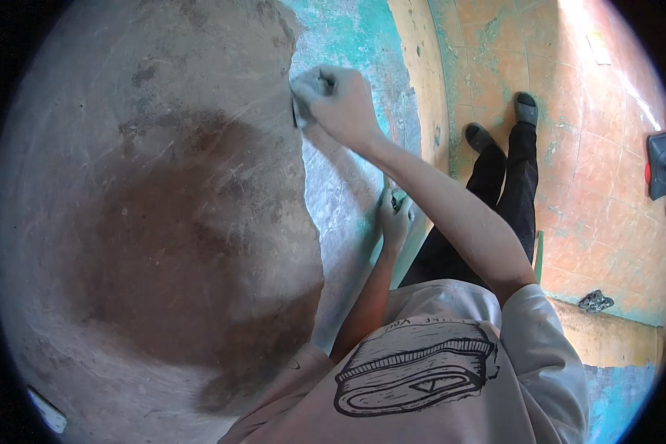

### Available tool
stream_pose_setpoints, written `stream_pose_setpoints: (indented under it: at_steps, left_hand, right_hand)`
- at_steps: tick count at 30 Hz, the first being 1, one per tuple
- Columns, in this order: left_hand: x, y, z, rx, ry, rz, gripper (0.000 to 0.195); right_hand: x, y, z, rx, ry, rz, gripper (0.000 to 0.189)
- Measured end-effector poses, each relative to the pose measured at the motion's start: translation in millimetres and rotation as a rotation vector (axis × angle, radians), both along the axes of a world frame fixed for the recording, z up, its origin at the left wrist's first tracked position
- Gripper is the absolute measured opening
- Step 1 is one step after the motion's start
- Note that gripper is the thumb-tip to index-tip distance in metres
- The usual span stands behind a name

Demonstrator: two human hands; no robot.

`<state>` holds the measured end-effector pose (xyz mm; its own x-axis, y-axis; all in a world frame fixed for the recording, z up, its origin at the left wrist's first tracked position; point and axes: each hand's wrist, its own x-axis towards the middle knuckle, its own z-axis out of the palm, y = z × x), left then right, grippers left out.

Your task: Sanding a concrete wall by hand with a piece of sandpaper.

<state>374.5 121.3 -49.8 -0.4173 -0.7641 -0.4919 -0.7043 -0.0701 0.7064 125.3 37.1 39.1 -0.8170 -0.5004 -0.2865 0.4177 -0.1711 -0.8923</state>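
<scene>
My right hand (336,97) is closed on a thin, flat piece with a dark edge (295,114), against the wall where turquoise paint (347,33) meets a bare grey-brown surface (244,183). The piece is mostly hidden by the fingers; its kind cannot be told. Lower down, my left hand (397,216) is curled near the pale, blue-green painted part of the wall. Whether it holds anything is not clear. My right forearm crosses above it. The border between paint and bare surface is ragged.
Worn orange floor tiles (566,150) lie at right, under my feet in dark sandals (526,111). A black and red object (660,166) is at the far right edge. A dark crumpled lump (595,301) lies near a floor ledge. A pale object (47,410) shows at bottom left.
</scene>
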Motion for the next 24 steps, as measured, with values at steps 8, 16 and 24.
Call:
stream_pose_setpoints:
  at_steps: [8,16,24]
  left_hand:
    - [-7.5,2.7,3.1,0.037,0.068,0.103,0.011]
    - [3.2,0.6,-0.8,-0.015,0.023,-0.024,0.034]
    - [0.6,1.3,-5.5,-0.038,0.025,-0.073,0.028]
  right_hand:
    - [16.6,6.7,-4.1,-0.021,0.022,0.026,0.025]
    - [21.3,14.2,7.4,-0.021,-0.016,0.029,0.023]
    - [10.8,12.5,4.9,0.011,0.040,-0.016,0.024]
